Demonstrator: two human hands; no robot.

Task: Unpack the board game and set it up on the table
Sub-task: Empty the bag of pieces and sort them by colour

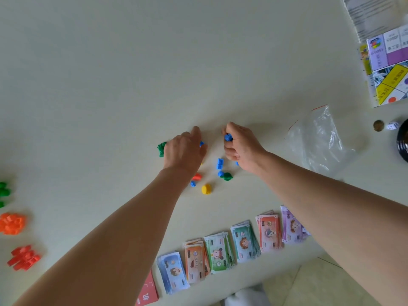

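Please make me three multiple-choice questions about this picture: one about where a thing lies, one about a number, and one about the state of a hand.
1. Where does the plastic bag lie?
A) to the right of the right hand
B) on top of the paper notes
C) under the left forearm

2. How many stacks of play money are in the row?
A) three
B) six
C) nine

3. What is the right hand doing?
A) lying flat and empty
B) gripping blue pieces
C) holding the die

Answers:
1 A: the bag lies past the right hand's outer side.
2 B: six stacks lie side by side.
3 B: its fingers are curled round blue pieces.
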